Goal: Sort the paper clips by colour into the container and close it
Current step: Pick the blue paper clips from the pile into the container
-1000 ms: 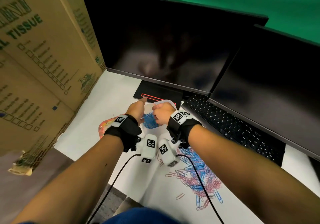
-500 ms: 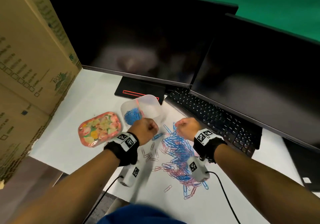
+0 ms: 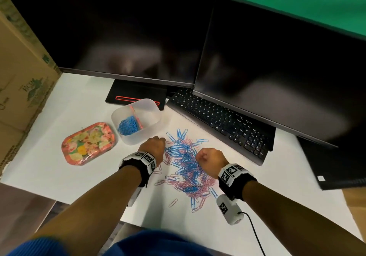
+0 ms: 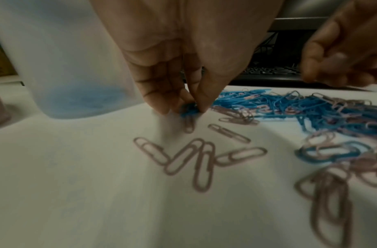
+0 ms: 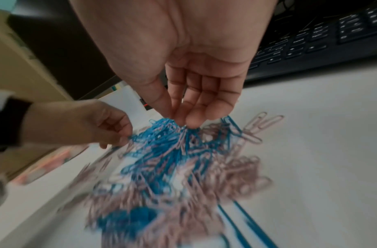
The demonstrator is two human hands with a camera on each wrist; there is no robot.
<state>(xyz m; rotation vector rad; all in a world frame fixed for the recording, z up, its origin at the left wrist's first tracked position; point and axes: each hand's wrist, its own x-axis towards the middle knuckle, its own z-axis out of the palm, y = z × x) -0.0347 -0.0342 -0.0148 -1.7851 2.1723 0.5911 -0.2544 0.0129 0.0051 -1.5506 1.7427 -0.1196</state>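
A loose heap of blue and pink paper clips lies on the white table. Behind it to the left stands the open translucent container, with blue clips in its left compartment beside a pink divider. My left hand is at the heap's left edge next to the container, thumb and fingers pinching a blue clip. My right hand points down into the top of the heap, thumb and fingertips closing on blue clips. In the head view both hands show only their backs.
The container's flowered lid lies left of it. A black keyboard and two dark monitors stand close behind the heap. Cardboard boxes wall off the left. Several pink clips lie scattered near the front edge.
Both hands have come back from over the container and dropped onto the heap. The left hand has taken a blue clip, and the head view has tilted down.
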